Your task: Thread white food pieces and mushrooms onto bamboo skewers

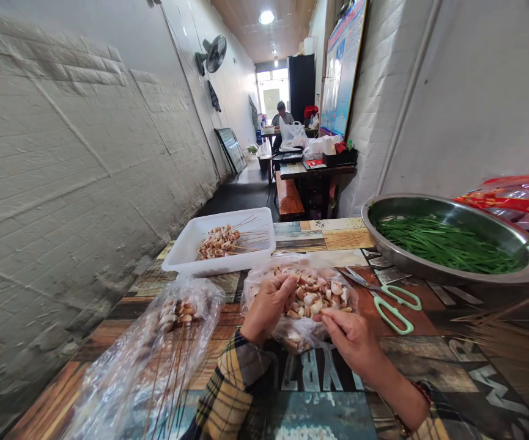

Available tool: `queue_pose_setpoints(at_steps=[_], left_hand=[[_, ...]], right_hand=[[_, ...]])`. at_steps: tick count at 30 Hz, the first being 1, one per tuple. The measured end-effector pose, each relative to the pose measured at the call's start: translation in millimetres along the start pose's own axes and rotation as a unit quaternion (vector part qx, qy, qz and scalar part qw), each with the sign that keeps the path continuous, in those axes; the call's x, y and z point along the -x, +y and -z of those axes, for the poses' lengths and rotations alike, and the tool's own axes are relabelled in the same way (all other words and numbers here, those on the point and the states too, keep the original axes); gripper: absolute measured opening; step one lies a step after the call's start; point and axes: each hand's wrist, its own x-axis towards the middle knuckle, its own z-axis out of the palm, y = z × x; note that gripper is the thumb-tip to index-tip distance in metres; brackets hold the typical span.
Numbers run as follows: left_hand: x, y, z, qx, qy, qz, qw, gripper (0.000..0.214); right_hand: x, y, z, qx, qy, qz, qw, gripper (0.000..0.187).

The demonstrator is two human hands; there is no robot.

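Note:
An opened clear plastic bag full of garlic cloves [312,296] lies on the table in front of me. My left hand [270,305] is over the bag's left side, its fingers closed together; what they hold, if anything, is hidden. At the bag's front right edge, my right hand [353,342] has thumb and forefinger pinched close to the cloves. I cannot make out what is in that pinch. To the left, skewers [172,366] loaded with cloves lie in another clear plastic bag [126,348]. More loaded skewers [221,241] rest in a white plastic tray [218,267] behind it.
Scissors with green handles [392,305] lie right of the garlic bag. Behind them stands a steel basin [429,275] of green chives [443,241]. Bare skewers [516,324] lie at the right edge. Farther back, a person [282,116] sits beyond another table [317,171].

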Motion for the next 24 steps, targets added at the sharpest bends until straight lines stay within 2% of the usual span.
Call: queue_pose_setpoints(at_steps=[6,11,20,24], left_hand=[[0.7,-2.3,-10.2,0.004,-0.043,0.021,0.999,0.050],[2.0,-4.1,-15.4,0.033,-0.019,0.032,0.999,0.051],[3.2,0.8,-24.9,0.043,-0.036,0.012,0.998,0.039],[1.3,-1.8,-23.1,0.071,0.010,0.022,0.997,0.039]], right_hand=[[-5.5,-2.9,3.8,-0.027,-0.019,-0.022,0.999,0.040],[-3.7,-0.6,6.8,-0.055,0.008,-0.050,0.997,0.041],[-4.0,-0.1,6.4,-0.048,-0.010,-0.050,0.998,0.042],[-3.5,0.3,4.8,-0.049,-0.009,-0.052,0.997,0.042]])
